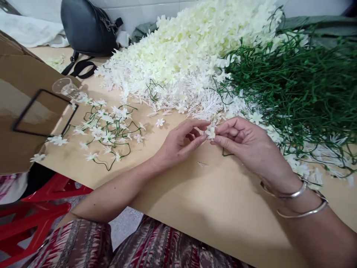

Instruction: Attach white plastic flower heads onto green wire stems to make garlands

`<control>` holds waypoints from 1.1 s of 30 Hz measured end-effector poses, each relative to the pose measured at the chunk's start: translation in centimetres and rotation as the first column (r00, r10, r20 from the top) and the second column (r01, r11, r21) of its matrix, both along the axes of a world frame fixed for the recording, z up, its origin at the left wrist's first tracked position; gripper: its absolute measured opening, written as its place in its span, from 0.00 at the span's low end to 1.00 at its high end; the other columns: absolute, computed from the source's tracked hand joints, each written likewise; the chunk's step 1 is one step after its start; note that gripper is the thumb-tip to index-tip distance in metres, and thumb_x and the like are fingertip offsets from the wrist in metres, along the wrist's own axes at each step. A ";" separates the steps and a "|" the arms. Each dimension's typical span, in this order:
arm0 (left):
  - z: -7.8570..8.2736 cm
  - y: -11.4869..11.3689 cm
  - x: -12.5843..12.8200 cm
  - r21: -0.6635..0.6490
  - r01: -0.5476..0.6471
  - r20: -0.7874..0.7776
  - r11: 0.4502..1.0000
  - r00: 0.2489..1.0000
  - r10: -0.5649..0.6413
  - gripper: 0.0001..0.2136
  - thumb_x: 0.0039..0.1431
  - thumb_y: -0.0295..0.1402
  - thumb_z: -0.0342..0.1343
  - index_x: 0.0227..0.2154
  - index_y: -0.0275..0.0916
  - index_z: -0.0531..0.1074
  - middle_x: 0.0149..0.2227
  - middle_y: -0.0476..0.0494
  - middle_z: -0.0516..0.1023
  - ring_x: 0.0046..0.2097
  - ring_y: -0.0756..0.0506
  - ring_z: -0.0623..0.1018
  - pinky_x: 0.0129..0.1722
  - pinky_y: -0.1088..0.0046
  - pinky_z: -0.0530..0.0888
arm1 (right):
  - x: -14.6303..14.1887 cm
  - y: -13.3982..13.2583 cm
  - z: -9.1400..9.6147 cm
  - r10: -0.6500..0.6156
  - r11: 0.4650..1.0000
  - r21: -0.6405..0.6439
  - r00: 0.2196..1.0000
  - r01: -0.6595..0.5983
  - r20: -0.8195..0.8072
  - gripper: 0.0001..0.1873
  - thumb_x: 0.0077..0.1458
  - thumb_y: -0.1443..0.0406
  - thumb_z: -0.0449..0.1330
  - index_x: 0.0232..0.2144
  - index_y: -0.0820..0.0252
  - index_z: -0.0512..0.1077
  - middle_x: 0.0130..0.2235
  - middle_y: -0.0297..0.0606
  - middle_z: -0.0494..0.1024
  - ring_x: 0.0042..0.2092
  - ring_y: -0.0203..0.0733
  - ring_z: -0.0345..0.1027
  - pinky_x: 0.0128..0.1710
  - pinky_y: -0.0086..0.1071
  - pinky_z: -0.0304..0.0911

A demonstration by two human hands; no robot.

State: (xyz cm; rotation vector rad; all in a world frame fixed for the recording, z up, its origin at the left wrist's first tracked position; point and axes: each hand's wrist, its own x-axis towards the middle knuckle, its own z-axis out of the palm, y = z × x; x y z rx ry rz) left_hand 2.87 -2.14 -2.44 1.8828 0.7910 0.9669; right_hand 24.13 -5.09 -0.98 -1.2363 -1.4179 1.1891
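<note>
My left hand (180,142) and my right hand (247,145) meet over the tan table (212,208), both pinching one small white plastic flower (211,133) between their fingertips. A thin green stem (227,153) curves out under my right hand. Two silver bangles (295,201) ring my right wrist. Just behind the hands lies a big heap of loose white flowers (189,52), and to the right a tangled pile of green stems (292,85).
Finished green stems with white flowers (107,130) lie at the left of the table. A cardboard box (25,108) with a clear plastic cup (65,87) stands at the far left, a black bag (86,26) behind it. Red plastic stools (36,216) sit below the table edge.
</note>
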 end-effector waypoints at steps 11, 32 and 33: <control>-0.1 0.1 0.2 -0.289 -0.170 0.141 0.942 0.966 0.217 0.15 0.60 0.46 0.69 0.35 0.40 0.77 0.31 0.48 0.79 0.33 0.51 0.78 0.34 0.75 0.75 | 1.6 -0.2 2.0 -0.224 0.960 0.241 0.913 0.145 0.341 0.03 0.60 0.64 0.65 0.34 0.51 0.74 0.36 0.36 0.82 0.37 0.43 0.75 0.40 0.39 0.70; -0.4 0.3 0.5 -0.470 -0.163 0.189 0.867 0.942 0.279 0.20 0.51 0.49 0.74 0.30 0.38 0.75 0.27 0.51 0.80 0.30 0.51 0.82 0.32 0.77 0.79 | -1.0 -0.9 -1.1 -0.121 0.788 0.399 0.518 -0.468 0.847 0.12 0.70 0.71 0.53 0.41 0.59 0.78 0.40 0.46 0.79 0.43 0.54 0.70 0.42 0.47 0.67; -0.3 0.2 0.6 -0.472 -0.167 0.190 0.866 0.940 0.285 0.21 0.51 0.49 0.74 0.29 0.38 0.75 0.27 0.51 0.79 0.30 0.51 0.82 0.32 0.78 0.78 | -1.0 -0.9 -1.2 -0.129 0.785 0.404 0.515 -0.469 0.847 0.13 0.70 0.71 0.53 0.40 0.59 0.77 0.41 0.46 0.79 0.43 0.54 0.70 0.42 0.47 0.67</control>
